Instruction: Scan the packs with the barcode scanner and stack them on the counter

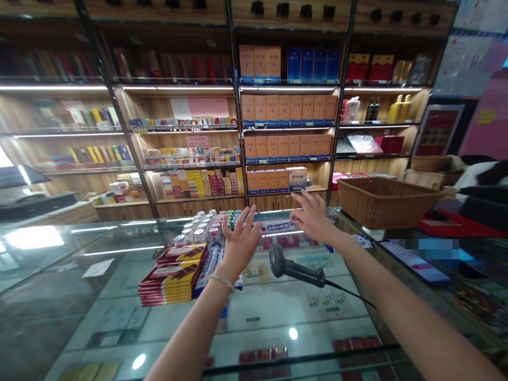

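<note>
My left hand point(241, 238) is stretched out with its fingers apart, holding nothing, close to blue-and-white wrapped packs point(214, 267) and small cans or jars point(200, 228). Beside those packs lie stacked chocolate bars point(174, 275) in red and yellow wrappers. My right hand point(311, 214) reaches forward with spread fingers and nothing in it. Between and below the hands a black barcode scanner point(296, 269) lies on the glass counter point(273, 312), its cable running right beneath my right forearm. A blue-and-white strip pack point(279, 226) lies between the two hands, toward the far edge.
A wicker basket point(387, 203) stands at the counter's right end, near phones point(415, 262) lying flat. A white paper point(98, 268) is on the left. Lit shelves hold orange boxes point(283, 110) and several cigarette-like packs point(198, 182). A black device point(37, 203) sits far left.
</note>
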`<state>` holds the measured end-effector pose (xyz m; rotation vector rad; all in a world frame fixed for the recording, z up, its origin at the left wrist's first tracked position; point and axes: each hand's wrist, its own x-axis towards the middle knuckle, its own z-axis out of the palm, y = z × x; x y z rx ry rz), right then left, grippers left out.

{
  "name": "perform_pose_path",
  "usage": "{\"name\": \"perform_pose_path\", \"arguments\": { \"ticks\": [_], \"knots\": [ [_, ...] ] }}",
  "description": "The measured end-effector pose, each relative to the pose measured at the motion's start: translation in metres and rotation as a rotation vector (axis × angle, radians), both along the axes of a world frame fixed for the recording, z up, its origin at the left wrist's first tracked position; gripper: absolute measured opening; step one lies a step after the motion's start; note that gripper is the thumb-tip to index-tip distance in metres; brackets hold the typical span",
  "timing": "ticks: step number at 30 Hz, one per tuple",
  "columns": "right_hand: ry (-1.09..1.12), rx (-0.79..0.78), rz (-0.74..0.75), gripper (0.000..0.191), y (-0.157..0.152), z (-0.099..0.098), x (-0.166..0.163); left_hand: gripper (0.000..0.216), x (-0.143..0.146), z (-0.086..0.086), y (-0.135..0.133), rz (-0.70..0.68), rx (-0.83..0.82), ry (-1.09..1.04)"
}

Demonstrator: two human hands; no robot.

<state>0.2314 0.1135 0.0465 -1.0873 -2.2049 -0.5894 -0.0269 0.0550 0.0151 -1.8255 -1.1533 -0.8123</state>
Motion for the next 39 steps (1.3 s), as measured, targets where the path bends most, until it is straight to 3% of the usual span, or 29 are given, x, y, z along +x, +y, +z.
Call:
{"name": "perform_pose_path", "arguments": {
  "ticks": [5, 12, 17, 22, 39],
  "knots": [
    [0.061, 0.023, -0.011, 0.011, 0.001, -0.018, 0.003, 0.021, 0.003, -0.011, 0.004, -0.010, 0.003, -0.026],
    [0.119, 0.049, 0.018, 0.016, -0.003, -0.036, 0.001, 0.017, 0.002, -0.012, 0.000, 0.037, 0.053, -0.014],
    [0.098, 0.113, 0.036, 0.034, -0.006, -0.046, 0.003, 0.020, 0.001, -0.011, -0.004, 0.058, 0.034, 0.007],
    [0.082, 0.199, 0.004, 0.022, -0.006, -0.056, 0.003, 0.021, 0.002, -0.012, -0.007, 0.056, 0.027, 0.010],
    [0.066, 0.225, 0.020, 0.028, -0.025, -0.052, 0.005, 0.021, -0.001, -0.013, -0.012, -0.016, -0.096, -0.010]
  ]
}}
